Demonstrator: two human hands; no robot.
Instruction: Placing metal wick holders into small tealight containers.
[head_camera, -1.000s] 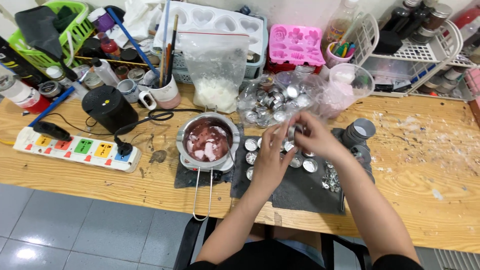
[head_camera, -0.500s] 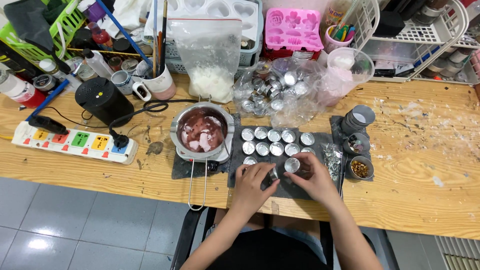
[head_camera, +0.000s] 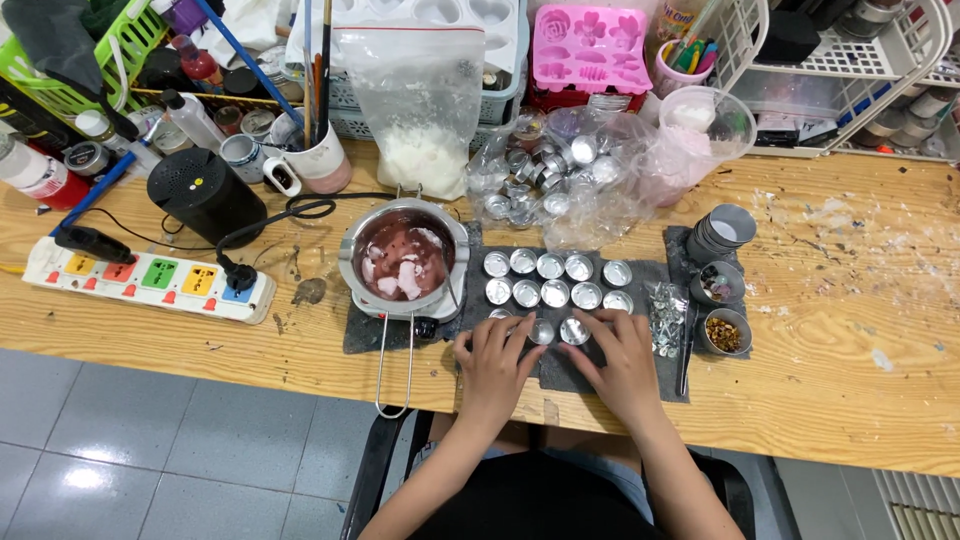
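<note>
Far left on the wooden table (head_camera: 850, 330): white power strip (head_camera: 150, 280) with coloured switches, a black plug in its right end; behind it a black cylinder (head_camera: 205, 195) with its cord looping right.

Centre-left: steel melting pot (head_camera: 405, 262) on a dark felt mat (head_camera: 600, 345), holding reddish liquid with pale unmelted lumps. Its wire handle points toward us, over the table edge.

Just right of the pot: small round metal cups (head_camera: 555, 280) in rows on the mat, the rows running left to right. Two full rows lie beyond our fingers; a shorter near row sits right at the fingertips.

Our left hand (head_camera: 492, 362) lies palm down, fingers loosely spread, tips at the left end of the near row. Our right hand (head_camera: 622, 362) lies the same way, fingers touching the cups at the near row's right end. Neither pinches anything that we can make out. The two hands are about equally close; the cups lie straight ahead of both, between them.

Right of the mat: stacked dark cups (head_camera: 725, 230), two small bowls (head_camera: 722, 330) of bits. Behind: clear bag of spare cups (head_camera: 560, 175).
</note>
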